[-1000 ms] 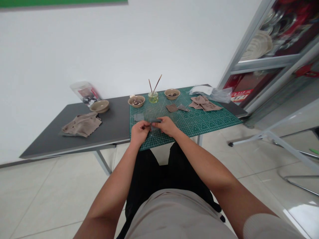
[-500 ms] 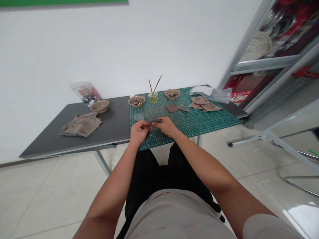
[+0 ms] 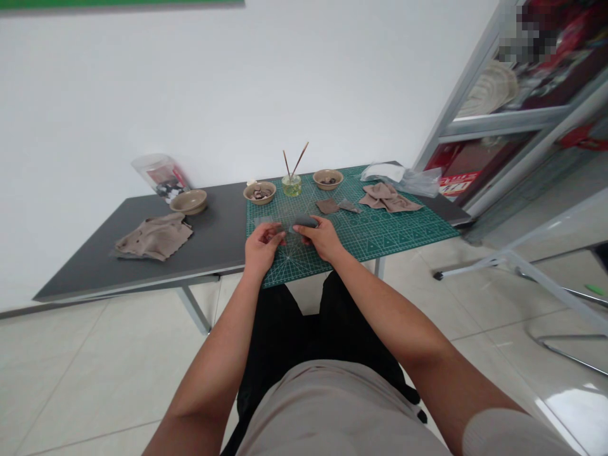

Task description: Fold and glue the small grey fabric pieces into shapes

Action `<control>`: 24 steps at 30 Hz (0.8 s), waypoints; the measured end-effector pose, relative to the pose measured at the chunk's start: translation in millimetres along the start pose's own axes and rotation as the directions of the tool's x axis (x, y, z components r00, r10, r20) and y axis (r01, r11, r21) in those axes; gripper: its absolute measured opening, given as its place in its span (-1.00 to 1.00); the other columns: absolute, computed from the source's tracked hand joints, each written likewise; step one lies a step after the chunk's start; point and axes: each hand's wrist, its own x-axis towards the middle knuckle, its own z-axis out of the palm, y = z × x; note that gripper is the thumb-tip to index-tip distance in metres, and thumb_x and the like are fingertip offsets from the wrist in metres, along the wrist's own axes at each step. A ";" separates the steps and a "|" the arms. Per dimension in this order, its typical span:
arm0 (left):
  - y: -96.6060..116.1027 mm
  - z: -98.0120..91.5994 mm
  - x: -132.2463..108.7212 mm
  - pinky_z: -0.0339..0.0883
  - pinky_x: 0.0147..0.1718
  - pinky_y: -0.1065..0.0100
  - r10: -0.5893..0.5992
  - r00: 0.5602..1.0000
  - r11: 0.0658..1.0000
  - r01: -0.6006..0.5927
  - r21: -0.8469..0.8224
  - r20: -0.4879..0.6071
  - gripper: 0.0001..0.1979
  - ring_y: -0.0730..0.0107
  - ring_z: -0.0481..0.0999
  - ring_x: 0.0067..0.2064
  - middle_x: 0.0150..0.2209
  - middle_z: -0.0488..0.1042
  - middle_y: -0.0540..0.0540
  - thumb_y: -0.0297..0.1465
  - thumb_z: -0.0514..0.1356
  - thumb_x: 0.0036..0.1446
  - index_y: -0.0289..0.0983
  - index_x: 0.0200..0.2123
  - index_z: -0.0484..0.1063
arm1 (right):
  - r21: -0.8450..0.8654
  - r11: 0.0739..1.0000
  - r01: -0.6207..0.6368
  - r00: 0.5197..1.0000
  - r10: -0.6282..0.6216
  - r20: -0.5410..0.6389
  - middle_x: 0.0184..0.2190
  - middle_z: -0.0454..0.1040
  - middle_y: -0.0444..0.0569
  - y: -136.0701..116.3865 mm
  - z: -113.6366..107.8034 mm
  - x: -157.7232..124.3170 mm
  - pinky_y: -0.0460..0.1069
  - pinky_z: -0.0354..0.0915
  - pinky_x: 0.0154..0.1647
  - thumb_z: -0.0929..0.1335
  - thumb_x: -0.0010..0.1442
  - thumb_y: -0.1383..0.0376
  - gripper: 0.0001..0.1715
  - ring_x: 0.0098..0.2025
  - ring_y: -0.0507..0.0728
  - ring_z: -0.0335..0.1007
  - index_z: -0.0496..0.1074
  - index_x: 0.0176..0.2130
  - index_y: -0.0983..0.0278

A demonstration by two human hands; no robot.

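Observation:
Over the green cutting mat (image 3: 380,231), my right hand (image 3: 323,237) grips a curved dark grey sheet (image 3: 305,221) between thumb and fingers. My left hand (image 3: 262,246) is just to its left, with thumb and fingers closed together. Something small and dark shows at its fingertips, too unclear to name. A narrow gap separates the two hands. Partly behind my left fingers lies a pale translucent patch (image 3: 264,220). Beyond my right hand a flat brown square (image 3: 327,206) rests beside a small grey piece (image 3: 349,206).
Behind the hands stand a bowl of small pieces (image 3: 259,200), a glass jar with two sticks (image 3: 291,185) and another bowl (image 3: 327,187). To the right are a crumpled brown cloth (image 3: 387,197) and plastic bag (image 3: 422,180). Leftward lie a cloth (image 3: 154,237), bowl (image 3: 189,210) and clear container (image 3: 164,177).
My hands, close together around the grey piece before, have drawn slightly apart. The dark grey sheet in my right hand now shows a broader face.

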 end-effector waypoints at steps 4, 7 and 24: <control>2.0 0.6 -0.3 0.38 -0.38 0.38 -0.005 1.000 0.995 0.004 0.098 0.009 -0.72 0.45 0.46 -0.43 -0.45 0.48 0.04 -0.33 0.35 -0.10 -0.25 -0.25 0.53 | 0.039 0.999 -0.012 0.999 0.011 0.035 -0.53 0.40 -0.15 -1.2 -0.4 -1.0 -0.09 0.23 -0.51 0.53 -0.16 0.04 -0.51 -0.52 0.00 0.31 0.37 -0.37 0.29; 0.5 0.1 0.1 0.37 -0.37 0.37 -0.012 0.999 0.986 0.004 0.169 0.045 -0.73 0.43 0.46 -0.43 -0.44 0.51 0.02 -0.32 0.34 -0.08 -0.24 -0.25 0.54 | 0.056 0.998 -0.005 0.996 0.000 0.086 -0.52 0.42 -0.15 -1.5 -0.3 -1.7 -0.08 0.25 -0.48 0.53 -0.17 0.05 -0.51 -0.50 0.00 0.33 0.39 -0.35 0.31; -2.5 1.6 -4.3 0.25 -0.43 0.42 0.048 0.994 0.923 -0.083 0.377 0.102 -0.93 0.45 0.40 -0.46 -0.52 0.46 0.07 -0.36 0.26 0.02 -0.24 -0.43 0.47 | -0.225 0.973 0.050 0.977 0.000 0.215 -0.61 0.41 -0.15 6.4 2.5 3.7 -0.08 0.24 -0.49 0.46 -0.01 0.09 -0.66 -0.56 0.00 0.29 0.46 -0.42 0.33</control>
